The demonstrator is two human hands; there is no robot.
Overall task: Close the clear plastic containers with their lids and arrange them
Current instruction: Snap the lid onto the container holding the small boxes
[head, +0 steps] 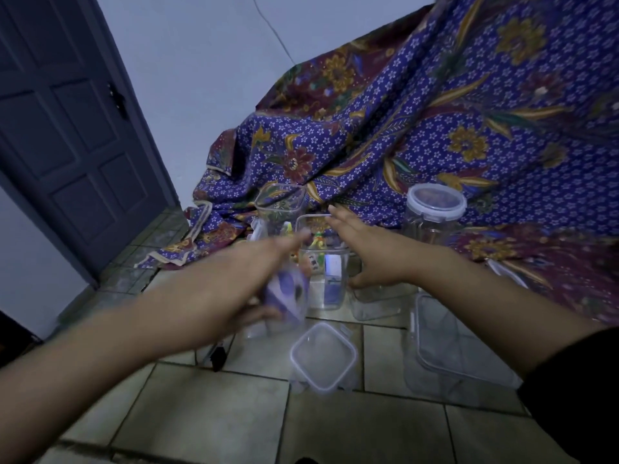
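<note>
The left hand [264, 279] is blurred, so its fingers are hard to read; it seems to curl around a clear container [288, 296] with a purple label, but whether it truly grips it I cannot tell. Its forearm reaches in from the lower left over the tiled floor [201, 413]. A small dark object [218, 358] lies partly hidden under this arm, and I cannot make out what it is.

The right hand [371, 252] stretches forward with flat, spread fingers and the thumb pointing down; it holds nothing and hovers just beside an open tall container [326, 262] with coloured things inside. The black sleeve [576, 390] is cut off at the right edge.

Behind, another open container [279, 209] stands against the patterned cloth [435, 112]. A round jar [433, 212] with its lid on stands at the right on the cloth. A small square lidded container [323, 356] sits on the floor in the middle, near the viewer. To its right a big lidded box [449, 349] is half covered by the right forearm.
</note>
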